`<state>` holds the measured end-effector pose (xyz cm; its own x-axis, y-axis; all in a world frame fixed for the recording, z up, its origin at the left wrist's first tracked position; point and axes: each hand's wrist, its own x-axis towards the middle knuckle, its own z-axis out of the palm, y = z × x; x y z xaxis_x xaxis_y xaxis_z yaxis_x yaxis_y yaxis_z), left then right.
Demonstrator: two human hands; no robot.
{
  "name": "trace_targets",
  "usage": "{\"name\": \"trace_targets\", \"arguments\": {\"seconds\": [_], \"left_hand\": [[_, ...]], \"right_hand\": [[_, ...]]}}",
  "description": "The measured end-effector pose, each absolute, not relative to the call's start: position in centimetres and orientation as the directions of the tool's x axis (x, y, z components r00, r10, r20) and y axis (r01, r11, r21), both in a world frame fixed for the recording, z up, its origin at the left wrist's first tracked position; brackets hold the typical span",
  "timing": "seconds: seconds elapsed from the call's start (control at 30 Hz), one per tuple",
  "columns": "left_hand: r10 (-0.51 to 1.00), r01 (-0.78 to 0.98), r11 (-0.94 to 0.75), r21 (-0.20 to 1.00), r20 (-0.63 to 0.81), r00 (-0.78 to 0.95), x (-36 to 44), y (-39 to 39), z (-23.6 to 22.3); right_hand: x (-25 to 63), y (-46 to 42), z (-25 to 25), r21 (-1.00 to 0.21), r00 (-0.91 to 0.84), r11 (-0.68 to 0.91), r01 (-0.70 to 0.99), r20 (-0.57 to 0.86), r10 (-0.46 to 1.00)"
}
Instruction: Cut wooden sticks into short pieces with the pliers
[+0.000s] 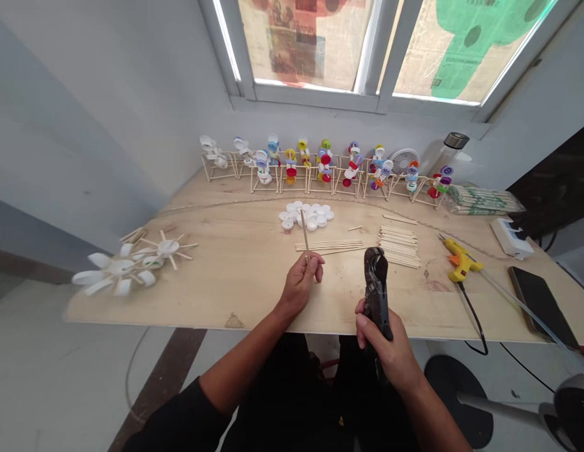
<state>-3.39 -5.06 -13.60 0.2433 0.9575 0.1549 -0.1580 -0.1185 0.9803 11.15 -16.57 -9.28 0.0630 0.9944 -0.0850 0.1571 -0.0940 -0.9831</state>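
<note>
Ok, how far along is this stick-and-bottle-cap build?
Done: a row of wooden-stick frames holding colourful bottle caps. In hand: the left hand holds a thin wooden stick; the right hand grips black metal cutters. Remaining: loose white plastic bottle caps and stacked wooden sticks on the plywood table.

Head-worn camera, close above left hand (299, 282), right hand (383, 348), faces forward, down across plywood table (235, 282).

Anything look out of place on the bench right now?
Yes: the white bottle-cap pinwheel with wooden-stick spokes at the far left overhangs the edge of the pale plywood board. Its outer blades jut past the edge, so it looks liable to tip off.
</note>
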Motion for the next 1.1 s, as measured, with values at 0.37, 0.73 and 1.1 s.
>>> {"name": "trace_targets", "arguments": {"seconds": [0.37,0.73,1.1], "left_hand": [[0.985,-0.542,0.155,0.826,-0.088,0.147,-0.6,-9.3,-11.1],[0.946,-0.712,0.319,0.626,-0.263,0.192,0.7,-10.8,-8.6],[0.922,-0.635,0.386,0.669,-0.277,0.27,1.1,-11.2,-8.4]], "right_hand": [[10.4,-15.5,-9.7,-0.968,0.166,-0.067,0.241,-0.026,0.986],[9.7,-14.9,-10.2,-0.946,0.247,-0.048,0.321,0.034,0.969],[9.0,-15.3,-10.2,-0.99,0.251,-0.067,0.125,-0.034,0.967]]}}
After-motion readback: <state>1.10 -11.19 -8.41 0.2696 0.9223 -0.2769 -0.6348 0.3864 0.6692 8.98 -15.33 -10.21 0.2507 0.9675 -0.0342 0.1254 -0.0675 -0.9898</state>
